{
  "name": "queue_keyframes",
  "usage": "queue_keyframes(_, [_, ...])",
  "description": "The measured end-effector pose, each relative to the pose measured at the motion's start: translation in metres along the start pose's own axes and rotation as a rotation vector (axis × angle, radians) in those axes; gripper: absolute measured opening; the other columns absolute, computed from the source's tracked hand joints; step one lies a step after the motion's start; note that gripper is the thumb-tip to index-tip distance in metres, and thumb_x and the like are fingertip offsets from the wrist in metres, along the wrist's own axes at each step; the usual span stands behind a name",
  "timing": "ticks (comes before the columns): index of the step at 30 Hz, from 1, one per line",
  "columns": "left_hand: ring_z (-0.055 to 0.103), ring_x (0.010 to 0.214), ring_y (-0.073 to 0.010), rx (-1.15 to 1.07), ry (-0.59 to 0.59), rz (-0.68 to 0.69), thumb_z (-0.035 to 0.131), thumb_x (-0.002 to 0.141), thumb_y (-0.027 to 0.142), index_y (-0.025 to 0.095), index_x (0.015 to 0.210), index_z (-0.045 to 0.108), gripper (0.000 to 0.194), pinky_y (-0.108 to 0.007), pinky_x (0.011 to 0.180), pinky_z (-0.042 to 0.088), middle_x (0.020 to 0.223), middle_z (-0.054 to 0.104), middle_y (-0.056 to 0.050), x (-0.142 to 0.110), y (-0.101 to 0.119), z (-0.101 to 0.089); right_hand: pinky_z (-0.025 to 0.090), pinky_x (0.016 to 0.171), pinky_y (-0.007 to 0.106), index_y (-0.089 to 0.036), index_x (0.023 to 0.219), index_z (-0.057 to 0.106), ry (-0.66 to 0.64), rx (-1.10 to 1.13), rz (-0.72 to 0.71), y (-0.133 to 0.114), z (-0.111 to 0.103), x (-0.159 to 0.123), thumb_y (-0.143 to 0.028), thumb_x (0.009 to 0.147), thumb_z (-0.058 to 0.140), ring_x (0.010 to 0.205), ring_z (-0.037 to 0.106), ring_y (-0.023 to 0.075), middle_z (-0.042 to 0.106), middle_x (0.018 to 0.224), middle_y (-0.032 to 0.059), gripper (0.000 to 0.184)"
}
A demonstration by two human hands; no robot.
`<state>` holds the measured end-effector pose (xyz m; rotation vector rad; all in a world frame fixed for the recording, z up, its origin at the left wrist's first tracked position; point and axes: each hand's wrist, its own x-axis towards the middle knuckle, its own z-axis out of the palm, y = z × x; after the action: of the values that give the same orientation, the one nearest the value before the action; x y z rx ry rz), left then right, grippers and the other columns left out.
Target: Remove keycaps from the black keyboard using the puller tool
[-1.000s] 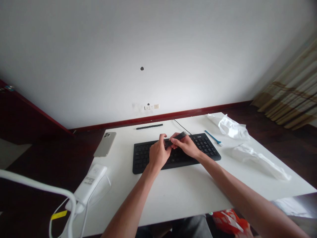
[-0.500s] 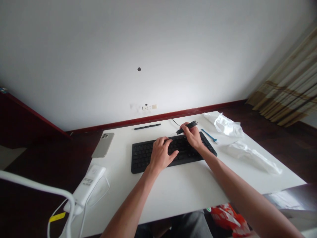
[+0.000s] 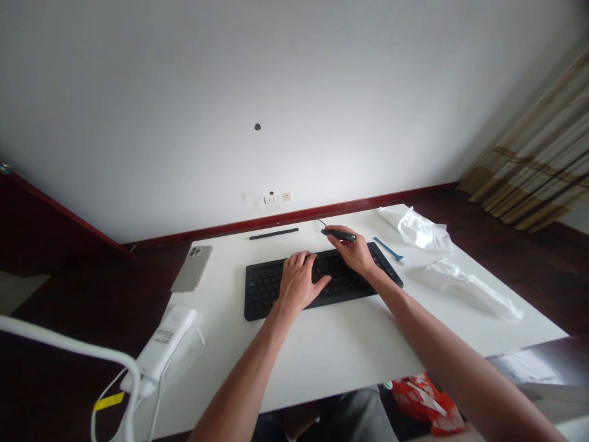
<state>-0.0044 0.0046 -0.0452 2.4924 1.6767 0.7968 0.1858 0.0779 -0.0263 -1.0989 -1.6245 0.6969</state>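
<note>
Item, central landmark: black keyboard (image 3: 267, 294), lying flat on a white table (image 3: 322, 368), slightly angled, with its cable (image 3: 323, 223) leaving the far edge

Hands, both over the keyboard and well apart from each other:
- Left hand (image 3: 299, 283): open, holding nothing, fingers (image 3: 304, 258) spread and resting on the keys, left of the keyboard's middle
- Right hand (image 3: 353, 255): closed on a slim black bar (image 3: 339, 234), gripped between thumb and fingers just above the keyboard's far right edge; the bar lies roughly level, its near part hidden by the hand

Other items, placed from the keyboard:
- Black strip (image 3: 273, 233): beyond the far edge, lying on the table, left of the cable
- Smartphone (image 3: 191, 269): titanium-coloured, triple camera facing up, beyond and left
- White corded unit (image 3: 164, 344): printed label, near and left, at the table's edge, with a yellow tag (image 3: 109, 401) on its white cable (image 3: 69, 344)
- Blue plastic pick (image 3: 389, 248): just beside the right end
- Crumpled white plastic (image 3: 418, 228): to the right, towards the far corner
- Long white plastic wrap (image 3: 469, 288): to the right, nearer the person
- Orange-red bag (image 3: 426, 405): below the near table edge, on the floor — printing too blurred to read
</note>
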Motion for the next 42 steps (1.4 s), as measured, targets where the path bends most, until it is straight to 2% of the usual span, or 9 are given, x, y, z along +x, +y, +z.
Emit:
queue_keyframes(2, [0.055, 0.123, -0.0309, 0.017, 0.000, -0.001, 0.070, 0.092, 0.049, 0.020, 0.134, 0.057, 0.053, -0.046, 0.104, 0.046, 0.133, 0.061, -0.011, 0.002, 0.001, 0.000, 0.051, 0.074, 0.030, -0.021, 0.112, 0.073, -0.001, -0.019, 0.016, -0.003, 0.000, -0.001, -0.047, 0.093, 0.062, 0.089, 0.067, 0.0214, 0.074, 0.110, 0.0079, 0.034])
queue_keyframes(4, [0.055, 0.122, -0.0315, 0.036, 0.002, 0.002, 0.069, 0.091, 0.050, 0.019, 0.134, 0.057, 0.055, -0.047, 0.103, 0.046, 0.132, 0.061, -0.012, 0.003, 0.002, 0.001, 0.047, 0.067, 0.028, -0.019, 0.104, 0.073, -0.005, -0.079, 0.054, -0.007, -0.002, -0.001, -0.050, 0.095, 0.058, 0.074, 0.063, 0.0189, 0.073, 0.089, 0.0054, 0.035])
queue_keyframes(6, [0.055, 0.122, -0.0320, 0.049, 0.004, 0.003, 0.069, 0.091, 0.051, 0.019, 0.134, 0.057, 0.055, -0.047, 0.103, 0.045, 0.133, 0.061, -0.012, 0.004, 0.003, 0.001, 0.042, 0.061, 0.028, -0.018, 0.094, 0.070, 0.008, -0.151, 0.085, -0.011, -0.003, -0.002, -0.051, 0.098, 0.053, 0.061, 0.055, 0.0164, 0.065, 0.069, 0.0012, 0.037])
queue_keyframes(8, [0.054, 0.122, -0.0321, 0.051, 0.007, 0.003, 0.069, 0.091, 0.052, 0.020, 0.132, 0.058, 0.053, -0.048, 0.103, 0.045, 0.133, 0.061, -0.012, 0.004, 0.003, 0.002, 0.039, 0.060, 0.028, -0.019, 0.085, 0.066, 0.028, -0.193, 0.097, -0.013, -0.005, -0.003, -0.050, 0.099, 0.049, 0.057, 0.050, 0.0154, 0.057, 0.060, -0.0012, 0.038])
queue_keyframes(19, [0.054, 0.122, -0.0317, 0.039, 0.006, 0.006, 0.068, 0.093, 0.053, 0.021, 0.132, 0.057, 0.052, -0.047, 0.103, 0.044, 0.133, 0.060, -0.012, 0.003, 0.001, 0.002, 0.035, 0.058, 0.027, -0.019, 0.082, 0.062, -0.110, -0.273, 0.082, -0.020, -0.003, -0.003, -0.047, 0.096, 0.051, 0.053, 0.042, 0.0140, 0.044, 0.055, -0.0043, 0.033])
queue_keyframes(30, [0.054, 0.121, -0.0311, 0.045, 0.014, 0.009, 0.068, 0.093, 0.051, 0.021, 0.131, 0.057, 0.050, -0.047, 0.102, 0.044, 0.132, 0.061, -0.012, 0.003, 0.001, 0.002, 0.036, 0.058, 0.027, -0.018, 0.083, 0.062, -0.161, -0.283, 0.036, -0.024, -0.006, -0.004, -0.043, 0.096, 0.051, 0.054, 0.042, 0.0134, 0.046, 0.056, -0.0040, 0.030])
queue_keyframes(33, [0.054, 0.122, -0.0312, 0.053, 0.016, 0.009, 0.066, 0.094, 0.050, 0.021, 0.131, 0.056, 0.048, -0.047, 0.102, 0.044, 0.132, 0.061, -0.012, 0.003, 0.001, 0.002, 0.037, 0.059, 0.027, -0.018, 0.085, 0.065, -0.163, -0.302, 0.033, -0.020, -0.005, -0.003, -0.042, 0.096, 0.052, 0.054, 0.044, 0.0137, 0.051, 0.057, -0.0036, 0.029])
queue_keyframes(36, [0.054, 0.122, -0.0312, 0.058, 0.009, 0.006, 0.067, 0.094, 0.050, 0.022, 0.131, 0.056, 0.048, -0.047, 0.102, 0.044, 0.132, 0.061, -0.012, 0.003, 0.002, 0.002, 0.040, 0.061, 0.026, -0.019, 0.087, 0.069, -0.236, -0.299, 0.059, -0.017, -0.004, -0.003, -0.041, 0.094, 0.055, 0.056, 0.051, 0.0145, 0.061, 0.062, -0.0020, 0.028])
queue_keyframes(42, [0.055, 0.121, -0.0304, 0.047, 0.003, 0.007, 0.068, 0.093, 0.048, 0.022, 0.131, 0.056, 0.047, -0.046, 0.102, 0.044, 0.131, 0.061, -0.011, 0.003, 0.002, 0.001, 0.046, 0.063, 0.025, -0.020, 0.077, 0.070, -0.336, -0.256, 0.085, -0.020, 0.001, -0.006, -0.034, 0.092, 0.057, 0.058, 0.061, 0.0146, 0.071, 0.069, -0.0003, 0.025])
